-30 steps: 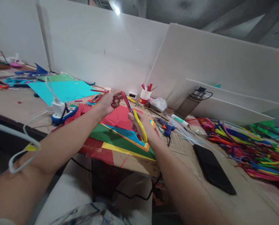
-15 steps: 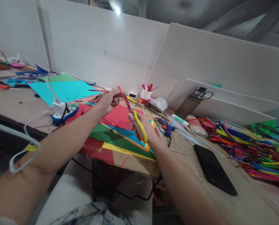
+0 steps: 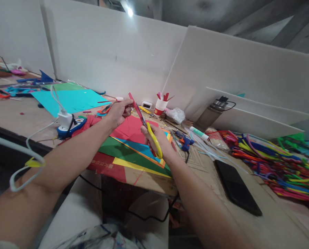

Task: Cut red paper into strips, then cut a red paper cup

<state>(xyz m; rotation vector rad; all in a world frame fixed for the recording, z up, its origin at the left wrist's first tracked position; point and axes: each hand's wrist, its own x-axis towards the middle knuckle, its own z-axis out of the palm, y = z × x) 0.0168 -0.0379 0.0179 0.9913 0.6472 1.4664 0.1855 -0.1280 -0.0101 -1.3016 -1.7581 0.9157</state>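
Note:
My left hand (image 3: 120,112) is closed on a narrow strip of red paper (image 3: 134,103), held up above the table between thumb and fingers. My right hand (image 3: 155,138) grips a pair of scissors with yellow handles (image 3: 153,140). Their blades lie along the red strip, close to my left fingertips; whether they are fully closed I cannot tell. Under both hands rests a stack of coloured sheets, with red paper (image 3: 129,129) on top and green paper (image 3: 118,152) below.
Left of the hands are a blue sheet (image 3: 76,100) and a white plug (image 3: 65,119) with its cable. A paper cup (image 3: 161,106) stands behind. To the right lie a glue gun (image 3: 187,142), a bottle (image 3: 208,114), a black phone (image 3: 237,186) and several pipe cleaners (image 3: 286,166).
The red strip's free end reaches slightly higher and further left. My right hand and the scissors have shifted a little left; the left hand has barely moved.

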